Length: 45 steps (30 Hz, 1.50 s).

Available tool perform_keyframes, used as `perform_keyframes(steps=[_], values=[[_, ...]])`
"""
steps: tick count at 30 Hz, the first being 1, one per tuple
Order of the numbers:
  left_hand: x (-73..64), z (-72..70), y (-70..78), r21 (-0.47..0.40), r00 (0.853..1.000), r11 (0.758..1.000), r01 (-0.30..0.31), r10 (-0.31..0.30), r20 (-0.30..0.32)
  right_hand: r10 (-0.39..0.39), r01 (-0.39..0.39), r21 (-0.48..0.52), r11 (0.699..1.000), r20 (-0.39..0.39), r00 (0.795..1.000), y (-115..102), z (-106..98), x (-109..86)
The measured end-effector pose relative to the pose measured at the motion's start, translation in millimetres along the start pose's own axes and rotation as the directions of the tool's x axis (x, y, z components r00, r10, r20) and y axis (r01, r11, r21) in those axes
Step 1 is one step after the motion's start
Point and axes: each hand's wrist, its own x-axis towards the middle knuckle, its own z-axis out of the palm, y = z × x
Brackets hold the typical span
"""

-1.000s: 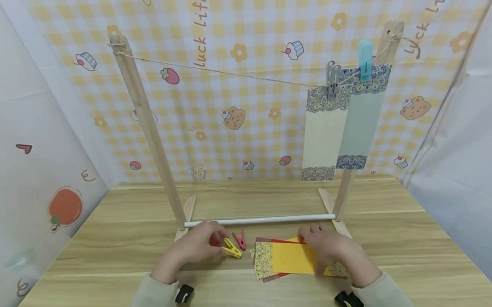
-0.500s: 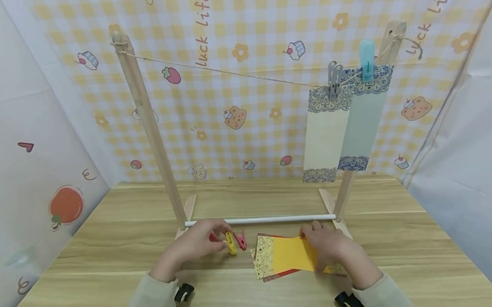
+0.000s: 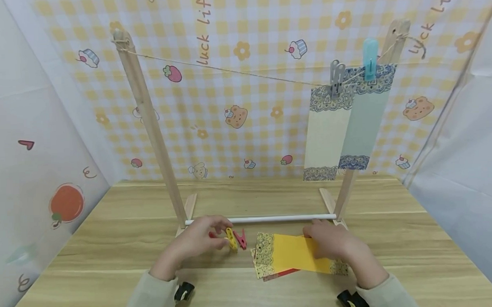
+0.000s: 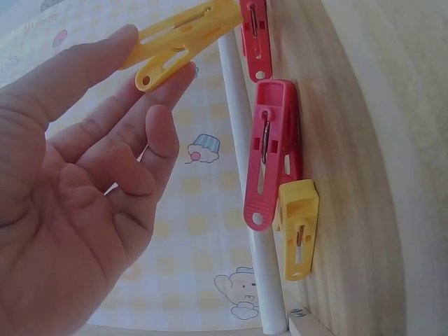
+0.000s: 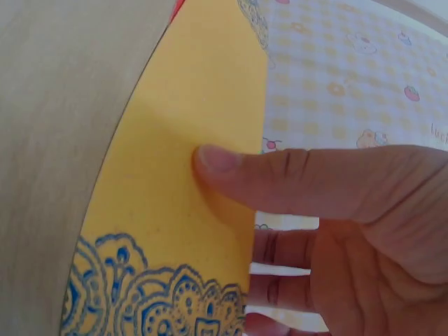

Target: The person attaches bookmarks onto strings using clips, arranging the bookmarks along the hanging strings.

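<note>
My left hand pinches a yellow clothespin by its handle end, between thumb and fingers. Just beyond it on the table lies a red clothespin. The left wrist view also shows another red clothespin and a second yellow clothespin beneath the hand. My right hand holds a yellow card with patterned ends. Its thumb presses the card's face and the other fingers are behind, partly hidden. A red card pokes out under the yellow one.
A wooden stand with a left post and a white crossbar stands behind the hands. From its string hang a cream card under a grey clothespin and a grey-green card under a blue clothespin.
The yellow clothespin has swung more upright in my left hand, which rose slightly. My right hand has moved the yellow card slightly away from me, covering more of the red card's far edge.
</note>
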Motion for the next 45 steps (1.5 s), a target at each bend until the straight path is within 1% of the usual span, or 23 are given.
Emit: perform_keyframes(steps=[3,7,9,15,19,23,26,30,38,45], values=[[-0.3,-1.1,0.7,-0.007,1.000,1.000,-0.007,0.007,-0.010,-0.021,0.020,0.061,0.998,0.016,1.000,2.1,-1.1,0.8],[0.3,-1.3,0.8,-0.010,1.000,1.000,0.001,-0.001,-0.022,-0.059,0.054,0.135,0.989,0.033,0.998,7.2,-2.6,1.3],[0.6,-1.3,1.5,-0.010,1.000,1.000,0.013,-0.013,-0.029,-0.092,0.087,0.157,0.984,0.031,0.995,10.1,-3.7,1.1],[1.2,-1.9,2.8,-0.025,0.999,0.999,0.020,-0.021,-0.040,-0.196,0.186,0.212,0.959,0.025,0.980,15.9,-6.2,0.7],[1.8,-2.7,2.8,-0.043,0.999,0.999,0.008,-0.010,-0.045,-0.236,0.223,0.255,0.941,0.023,0.971,17.7,-6.7,1.6],[1.7,-3.4,4.0,-0.048,0.997,0.999,0.007,-0.011,-0.072,-0.263,0.246,0.289,0.925,0.020,0.965,19.1,-7.1,3.4],[1.2,-4.1,5.1,-0.047,0.995,0.999,0.014,-0.018,-0.099,-0.273,0.252,0.318,0.914,0.022,0.962,19.7,-8.0,3.9],[1.0,-4.7,4.5,-0.071,0.992,0.997,0.007,-0.016,-0.125,-0.275,0.250,0.348,0.904,0.026,0.961,19.8,-9.6,3.8],[1.2,-7.0,4.8,-0.130,0.990,0.991,-0.008,-0.010,-0.141,-0.296,0.262,0.382,0.886,0.031,0.955,19.4,-12.2,3.4],[-0.3,-9.6,8.3,-0.140,0.984,0.990,-0.002,-0.023,-0.177,-0.322,0.289,0.400,0.870,0.017,0.946,17.9,-15.6,3.0]])
